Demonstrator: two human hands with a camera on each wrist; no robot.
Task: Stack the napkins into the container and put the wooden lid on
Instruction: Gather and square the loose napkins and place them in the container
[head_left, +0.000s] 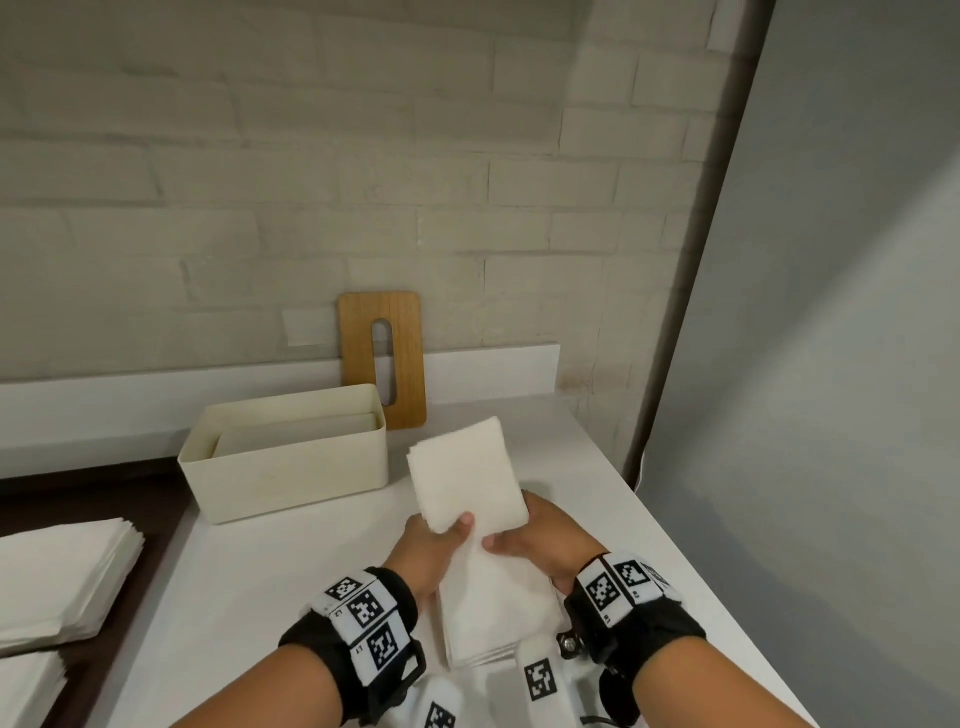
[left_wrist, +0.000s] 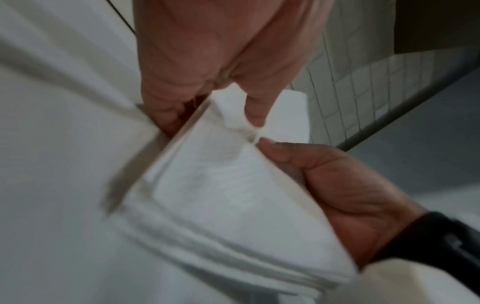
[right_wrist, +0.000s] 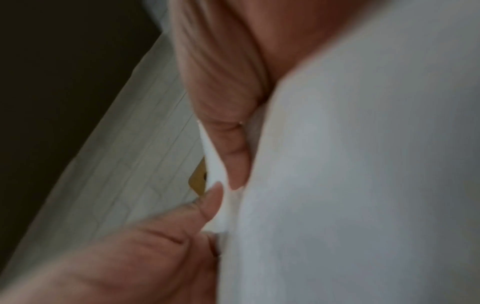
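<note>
A thick stack of white napkins (head_left: 465, 475) is bent in the middle: its far half is raised and its near half lies on the counter. My left hand (head_left: 445, 536) grips its left edge, thumb on top (left_wrist: 255, 115). My right hand (head_left: 515, 541) grips the right edge, fingers underneath (right_wrist: 228, 144). The stack (left_wrist: 221, 195) fills both wrist views (right_wrist: 350, 185). Left of it stands the open cream container (head_left: 283, 483), with a pale flat layer inside. The wooden lid (head_left: 382, 358), with a slot in its middle, leans upright against the wall behind the container.
More white napkin stacks (head_left: 62, 577) lie on a dark surface at the far left, with another (head_left: 26, 686) below. The white counter (head_left: 249, 597) ends at a brick wall behind and a grey panel (head_left: 831, 364) on the right.
</note>
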